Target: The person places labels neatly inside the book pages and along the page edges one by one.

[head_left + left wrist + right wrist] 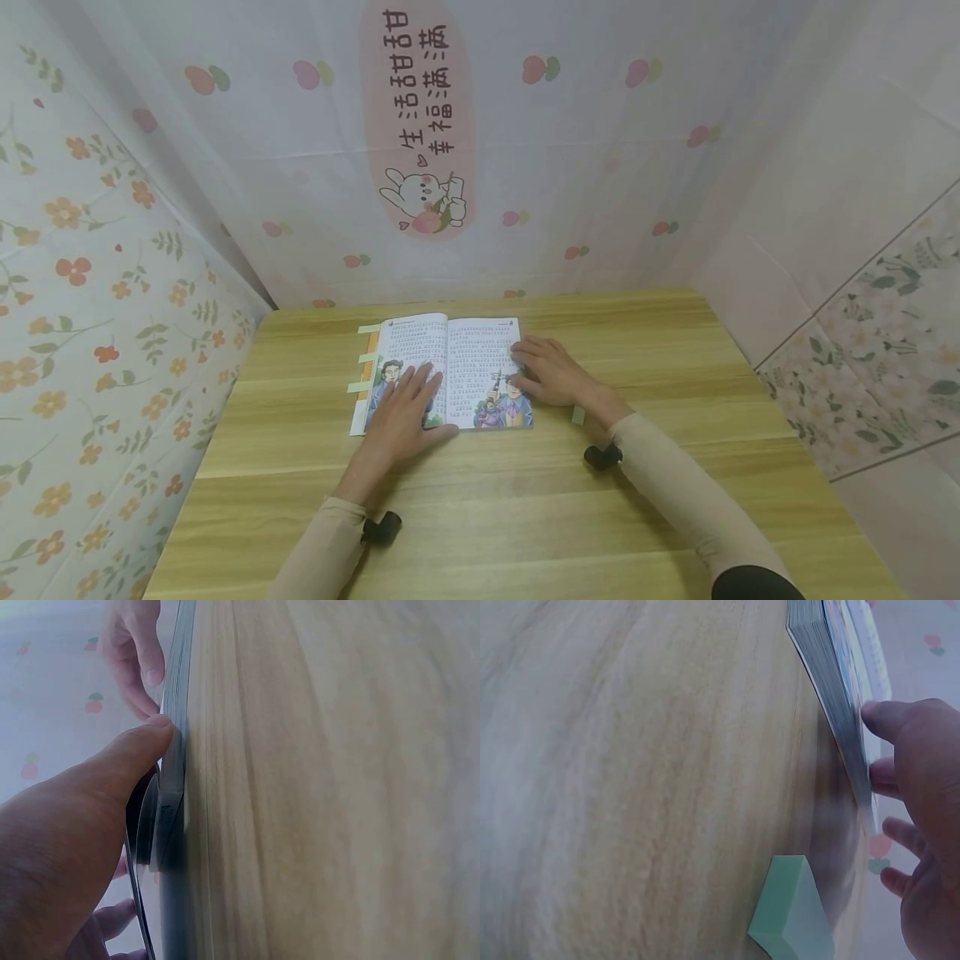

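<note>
An open book (483, 350) with printed text and coloured cartoon figures lies on the wooden table. Across the lower left page rests my left hand (405, 417), its fingers stretched over the paper. Its thumb (142, 746) reaches the book's bottom edge in the left wrist view. At the right page's outer edge, my right hand (553, 371) touches the paper with loosely extended fingers. The right wrist view shows its thumb (885, 720) at the page, above the thick stack of page edges (829, 682). Pale green sticky tabs (360, 387) stick out from the book's left side.
A small pad of green sticky notes (780, 900) lies on the table (480, 517), partly under my right wrist in the head view. Behind the table hangs a white curtain (585, 167) with fruit prints; a floral cloth (97, 292) hangs on the left.
</note>
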The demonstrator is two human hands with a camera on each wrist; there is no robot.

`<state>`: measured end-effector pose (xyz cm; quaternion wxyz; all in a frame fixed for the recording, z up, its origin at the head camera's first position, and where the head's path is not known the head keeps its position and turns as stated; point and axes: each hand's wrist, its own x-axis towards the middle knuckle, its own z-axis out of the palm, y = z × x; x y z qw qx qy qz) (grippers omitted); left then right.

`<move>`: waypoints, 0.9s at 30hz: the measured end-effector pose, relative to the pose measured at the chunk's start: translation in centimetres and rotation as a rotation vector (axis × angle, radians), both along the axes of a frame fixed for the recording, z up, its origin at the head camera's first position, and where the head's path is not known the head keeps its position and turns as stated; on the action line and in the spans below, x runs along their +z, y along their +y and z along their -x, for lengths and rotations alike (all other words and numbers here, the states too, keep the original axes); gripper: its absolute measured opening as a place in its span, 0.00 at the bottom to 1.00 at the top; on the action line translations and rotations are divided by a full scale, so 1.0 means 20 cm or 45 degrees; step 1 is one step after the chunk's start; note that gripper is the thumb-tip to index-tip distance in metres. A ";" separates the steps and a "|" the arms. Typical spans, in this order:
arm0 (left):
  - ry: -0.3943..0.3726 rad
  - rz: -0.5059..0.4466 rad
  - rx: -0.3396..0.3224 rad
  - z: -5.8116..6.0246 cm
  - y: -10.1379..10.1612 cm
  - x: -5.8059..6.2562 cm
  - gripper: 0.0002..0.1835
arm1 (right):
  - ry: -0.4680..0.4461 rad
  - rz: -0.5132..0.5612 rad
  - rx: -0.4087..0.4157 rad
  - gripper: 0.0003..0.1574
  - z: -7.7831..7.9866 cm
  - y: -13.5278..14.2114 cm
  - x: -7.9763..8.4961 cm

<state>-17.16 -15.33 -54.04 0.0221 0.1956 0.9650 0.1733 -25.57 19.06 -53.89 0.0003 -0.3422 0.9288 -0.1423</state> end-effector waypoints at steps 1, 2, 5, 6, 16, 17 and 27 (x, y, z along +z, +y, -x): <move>0.001 0.002 -0.001 0.00 0.00 0.00 0.56 | 0.005 -0.002 -0.002 0.37 0.00 0.00 0.00; 0.004 0.001 -0.002 0.00 0.00 0.00 0.56 | 0.008 -0.004 -0.003 0.37 0.00 0.00 0.00; 0.004 0.005 -0.003 0.00 0.00 0.00 0.56 | 0.010 -0.009 -0.001 0.38 0.00 0.00 0.00; 0.006 0.003 -0.004 0.00 0.00 0.00 0.56 | 0.011 -0.011 0.001 0.38 -0.01 -0.01 0.01; 0.007 0.007 -0.007 0.01 0.00 0.00 0.56 | 0.017 -0.030 0.015 0.37 0.00 -0.02 0.01; 0.008 0.010 -0.007 0.01 0.00 0.00 0.55 | 0.021 -0.029 0.018 0.36 0.00 -0.02 0.01; 0.024 0.002 0.002 0.00 0.00 0.00 0.55 | 0.032 -0.041 0.028 0.37 -0.01 -0.04 0.02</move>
